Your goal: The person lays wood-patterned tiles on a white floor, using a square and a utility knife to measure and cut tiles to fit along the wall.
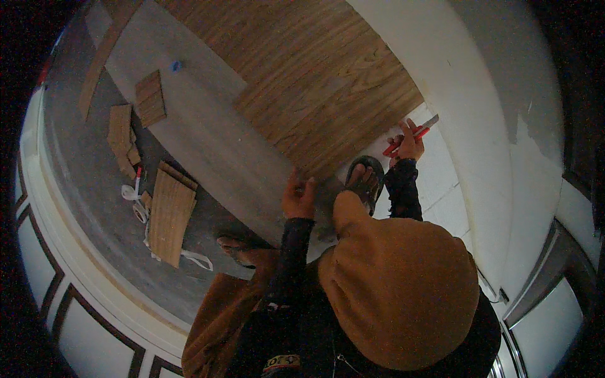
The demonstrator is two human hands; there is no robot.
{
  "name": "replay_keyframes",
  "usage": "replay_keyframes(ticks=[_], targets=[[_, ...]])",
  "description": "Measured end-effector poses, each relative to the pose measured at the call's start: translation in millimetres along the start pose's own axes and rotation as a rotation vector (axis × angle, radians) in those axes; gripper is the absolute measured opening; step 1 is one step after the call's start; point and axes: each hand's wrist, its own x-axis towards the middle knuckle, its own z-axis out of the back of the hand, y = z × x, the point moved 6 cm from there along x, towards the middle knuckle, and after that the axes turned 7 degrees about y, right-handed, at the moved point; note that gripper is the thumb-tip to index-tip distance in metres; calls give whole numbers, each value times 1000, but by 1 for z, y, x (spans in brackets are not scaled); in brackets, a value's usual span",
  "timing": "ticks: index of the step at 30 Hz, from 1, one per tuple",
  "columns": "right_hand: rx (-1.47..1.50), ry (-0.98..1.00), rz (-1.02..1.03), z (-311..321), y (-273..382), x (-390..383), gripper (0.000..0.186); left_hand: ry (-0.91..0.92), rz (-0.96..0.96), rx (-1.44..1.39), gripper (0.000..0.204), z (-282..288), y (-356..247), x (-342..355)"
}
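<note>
We are squatting in brown trousers and sandals at the edge of a wood-grain plank floor (pixel 315 69), which is spreading ahead of us over grey underlay sheeting (pixel 195 132). Our right hand (pixel 409 148) is gripping a red utility knife (pixel 403 142), fingers closing around the handle, while the exposed blade is pointing up and to the right, near the white wall (pixel 454 69). Below it, white floor tiles (pixel 444 195) are showing. Our left hand (pixel 299 196) is resting by the planks' near corner with curled fingers; we cannot tell whether they are pinching the edge. To our left, a large plank offcut (pixel 170 214), smaller offcuts (pixel 151 99) and a long narrow strip (pixel 104 57) are lying about. A small blue object (pixel 176 65) is sitting on the sheeting.
</note>
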Motion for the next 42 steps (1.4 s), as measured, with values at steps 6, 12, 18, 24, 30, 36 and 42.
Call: replay_keyframes(ticks=[6, 12, 18, 24, 30, 36, 42], targets=[[112, 74, 25, -1, -8, 2, 37, 96, -12, -137, 45, -1, 15, 8], [82, 19, 27, -2, -5, 2, 36, 177, -7, -445, 38, 2, 8, -4], [-146, -23, 305, -10, 26, -19, 27, 31, 22, -839, 56, 78, 6, 10], [-395, 570, 337, -120, 71, -76, 23, -197, -321, -760, 51, 229, -133, 32], [-461, 1306, 218, -189, 28, -191, 57, -222, -295, -370, 48, 282, -206, 61], [-135, 1104, 176, -162, -14, -186, 51, 129, -509, 654, 37, 103, -274, 86], [-242, 707, -212, -123, -27, -168, 24, 79, -618, 759, 41, 61, -223, 128]])
